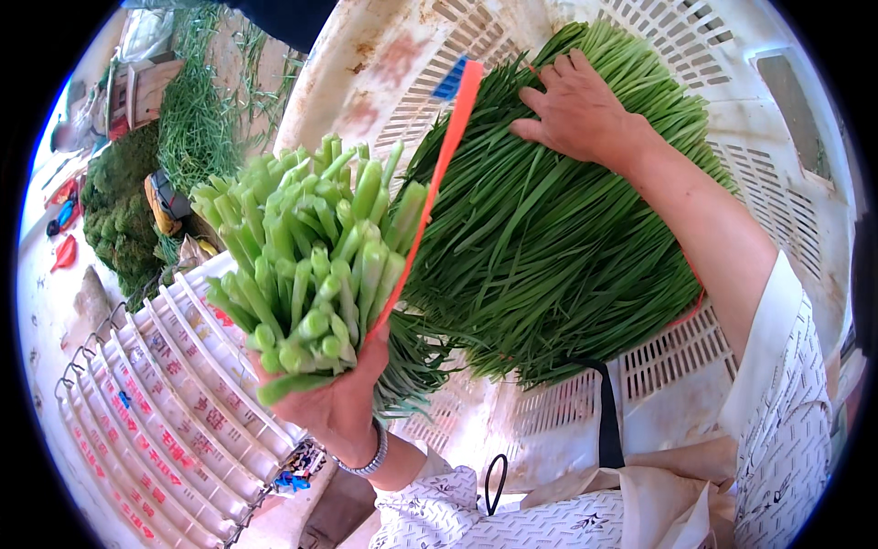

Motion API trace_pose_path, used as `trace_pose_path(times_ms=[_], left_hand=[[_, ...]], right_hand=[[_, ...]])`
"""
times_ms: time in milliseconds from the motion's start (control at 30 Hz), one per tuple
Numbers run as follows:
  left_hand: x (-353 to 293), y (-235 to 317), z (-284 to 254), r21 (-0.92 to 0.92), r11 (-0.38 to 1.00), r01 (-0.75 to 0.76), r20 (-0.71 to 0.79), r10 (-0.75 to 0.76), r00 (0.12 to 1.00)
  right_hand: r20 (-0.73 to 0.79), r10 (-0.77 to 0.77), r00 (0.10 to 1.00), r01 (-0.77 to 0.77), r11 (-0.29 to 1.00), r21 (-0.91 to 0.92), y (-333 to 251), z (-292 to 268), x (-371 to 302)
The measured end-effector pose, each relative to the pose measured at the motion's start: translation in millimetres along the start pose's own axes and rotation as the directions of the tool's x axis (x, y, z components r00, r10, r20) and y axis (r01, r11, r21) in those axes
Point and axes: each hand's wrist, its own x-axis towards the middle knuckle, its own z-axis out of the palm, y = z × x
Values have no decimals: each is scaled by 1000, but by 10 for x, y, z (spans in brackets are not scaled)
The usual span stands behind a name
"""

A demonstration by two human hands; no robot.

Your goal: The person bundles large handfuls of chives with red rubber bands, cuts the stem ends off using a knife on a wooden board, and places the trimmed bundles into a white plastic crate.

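Left hand (334, 403), lower left of centre: closed round a thick bunch of green stalks (315, 247), orange strip (437, 174) along its right side. Right hand (581, 110), upper right: fingers loosely spread on long green leaves (558, 247) in a white slotted basket (773, 215). Lower left: ribbed white stack (165, 421).

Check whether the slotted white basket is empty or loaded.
Loaded: long green leaves lie inside the white basket, under the right hand.
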Motion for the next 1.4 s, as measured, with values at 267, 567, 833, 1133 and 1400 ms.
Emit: trace_pose_path(times_ms=[267, 567, 833, 1133, 1400], left_hand=[[203, -32, -142, -164, 984, 66, -113, -86, 990], [350, 85, 1, -262, 965, 17, -133, -53, 990], [733, 831, 195, -173, 875, -452, -218, 413, 884], [809, 1231, 1697, -290, 721, -629, -219, 590, 777], [819, 1303, 2346, -389, 753, -530, -123, 528, 840]], right_hand=[[633, 210, 745, -320, 945, 63, -84, -323, 319], [410, 136, 902, -56, 978, -201, -206, -94, 40], [316, 45, 948, -34, 999, -40, -187, -18, -170], [229, 181, 956, -200, 978, 64, -186, -215, -210], [408, 154, 900, -163, 987, -12, -263, -422, -173]])
